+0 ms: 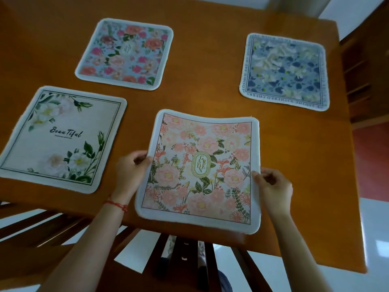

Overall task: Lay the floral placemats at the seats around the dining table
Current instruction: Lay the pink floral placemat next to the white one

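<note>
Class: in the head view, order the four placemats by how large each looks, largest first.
1. Garden placemat, held by the left hand and right hand.
2. Beautiful placemat.
3. Pink rose placemat and blue placemat: look alike.
Nearness to the camera inflates the first two; true sizes may match.

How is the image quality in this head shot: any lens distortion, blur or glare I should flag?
Head view: wide-angle bending bows the table edges; lighting is soft and even, with no harsh shadows; mild softness on the blue placemat makes its border text hard to read; the Garden placemat, held by the left hand and right hand, is sharp; bright floor glare lower right.
</note>
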